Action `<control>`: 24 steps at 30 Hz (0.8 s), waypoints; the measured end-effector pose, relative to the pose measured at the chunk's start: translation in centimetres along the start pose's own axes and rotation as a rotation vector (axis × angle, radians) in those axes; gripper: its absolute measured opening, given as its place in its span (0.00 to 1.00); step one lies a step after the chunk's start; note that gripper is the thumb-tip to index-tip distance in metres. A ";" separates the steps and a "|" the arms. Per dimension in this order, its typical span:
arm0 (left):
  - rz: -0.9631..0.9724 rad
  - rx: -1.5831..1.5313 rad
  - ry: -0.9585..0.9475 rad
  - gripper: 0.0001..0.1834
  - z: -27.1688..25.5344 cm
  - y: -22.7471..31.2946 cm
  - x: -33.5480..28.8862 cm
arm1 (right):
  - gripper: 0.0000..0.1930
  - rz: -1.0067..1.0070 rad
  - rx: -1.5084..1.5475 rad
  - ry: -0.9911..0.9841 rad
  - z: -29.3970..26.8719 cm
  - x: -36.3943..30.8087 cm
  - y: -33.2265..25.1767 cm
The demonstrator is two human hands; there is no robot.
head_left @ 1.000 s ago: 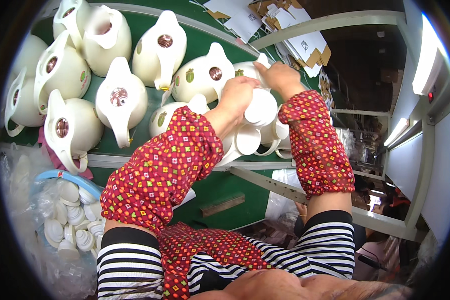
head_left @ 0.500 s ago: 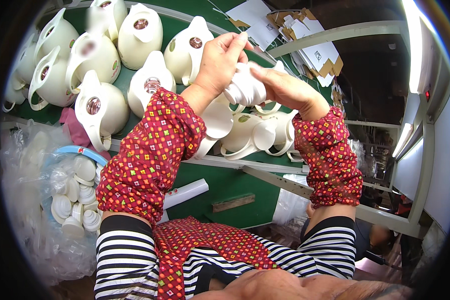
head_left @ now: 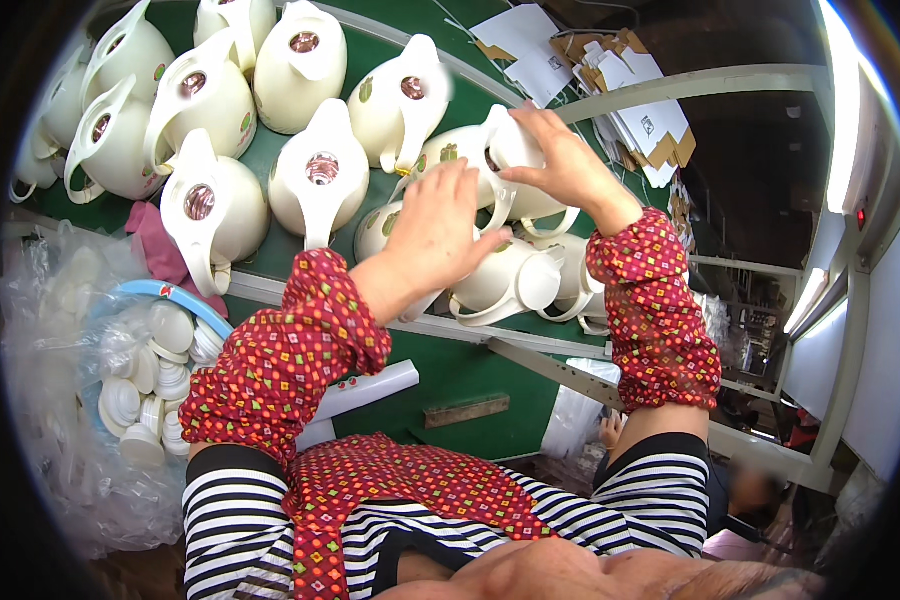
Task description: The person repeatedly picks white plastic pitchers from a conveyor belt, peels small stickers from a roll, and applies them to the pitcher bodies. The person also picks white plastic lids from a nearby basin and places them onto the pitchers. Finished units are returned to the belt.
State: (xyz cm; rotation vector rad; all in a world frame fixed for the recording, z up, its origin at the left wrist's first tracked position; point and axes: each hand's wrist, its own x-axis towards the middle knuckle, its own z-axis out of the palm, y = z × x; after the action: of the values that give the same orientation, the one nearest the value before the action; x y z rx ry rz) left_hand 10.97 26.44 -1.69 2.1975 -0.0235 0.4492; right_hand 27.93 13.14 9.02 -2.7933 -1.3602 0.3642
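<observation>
My right hand [head_left: 578, 172] grips a white stopper [head_left: 519, 143] between thumb and fingers. The stopper is at the mouth of a cream thermos jug [head_left: 470, 150], whose coppery opening partly shows beside it. My left hand [head_left: 432, 238] is open, fingers stretched out and thumb apart, over another jug [head_left: 373, 235] that it largely hides. Whether the palm touches anything beneath cannot be seen. Just below my hands, a jug [head_left: 495, 283] lies toward me with a white stopper [head_left: 538, 284] in its mouth.
Several cream jugs [head_left: 305, 75] with uncovered coppery mouths crowd the green table [head_left: 260, 165] to the left. A blue-rimmed basin [head_left: 175, 292] holds loose white stoppers [head_left: 142, 447] amid clear plastic. Cardboard pieces [head_left: 642, 105] lie at the back right; a metal bar [head_left: 555, 372] crosses nearer me.
My hands, earlier together around a stack of white stoppers, are now apart. The left has come down and opened; the right is at a jug's mouth with one stopper. The view has shifted slightly.
</observation>
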 end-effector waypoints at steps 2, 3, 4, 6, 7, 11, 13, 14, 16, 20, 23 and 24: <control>0.050 0.129 -0.104 0.46 0.8 0.1 -0.8 | 0.40 -0.073 0.007 -0.007 0.9 0.3 0.1; 0.052 0.154 -0.148 0.49 1.2 0.0 -0.9 | 0.40 -0.068 -0.014 -0.050 0.8 0.4 -0.2; 0.054 0.178 -0.193 0.51 1.6 -0.3 -1.1 | 0.40 -0.062 -0.035 -0.093 0.8 0.5 -0.4; 0.043 0.234 -0.242 0.50 1.6 -0.3 -1.1 | 0.41 -0.076 -0.037 -0.111 0.7 0.5 -0.3; 0.035 0.225 -0.256 0.50 1.7 -0.2 -1.1 | 0.40 -0.076 -0.034 -0.143 0.6 0.6 -0.4; 0.018 0.194 -0.282 0.49 1.5 0.0 -0.9 | 0.39 -0.176 -0.161 -0.136 1.1 0.9 0.0; 0.017 0.180 -0.274 0.48 1.6 0.0 -0.9 | 0.37 -0.176 -0.220 -0.129 1.2 1.2 -0.1; 0.015 0.176 -0.267 0.48 1.6 -0.1 -0.9 | 0.37 -0.179 -0.251 -0.124 0.9 1.4 -0.4; 0.010 0.181 -0.265 0.47 1.6 -0.3 -1.0 | 0.42 0.104 -0.370 -0.143 0.7 1.9 -1.5; 0.018 0.187 -0.241 0.47 2.0 -0.2 -1.1 | 0.47 -0.011 -0.395 -0.018 0.8 1.1 -0.3; 0.013 0.188 -0.259 0.46 2.1 0.0 -0.9 | 0.45 -0.072 -0.359 -0.129 2.4 0.8 0.1; 0.008 0.184 -0.267 0.47 2.0 0.0 -0.9 | 0.43 0.129 -0.364 -0.200 2.4 1.5 -0.5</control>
State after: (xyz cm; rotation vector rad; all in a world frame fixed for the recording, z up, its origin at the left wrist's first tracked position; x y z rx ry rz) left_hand 10.79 24.81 -3.08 2.4261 -0.1402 0.1639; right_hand 27.96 14.38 6.48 -3.2302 -1.4138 0.4519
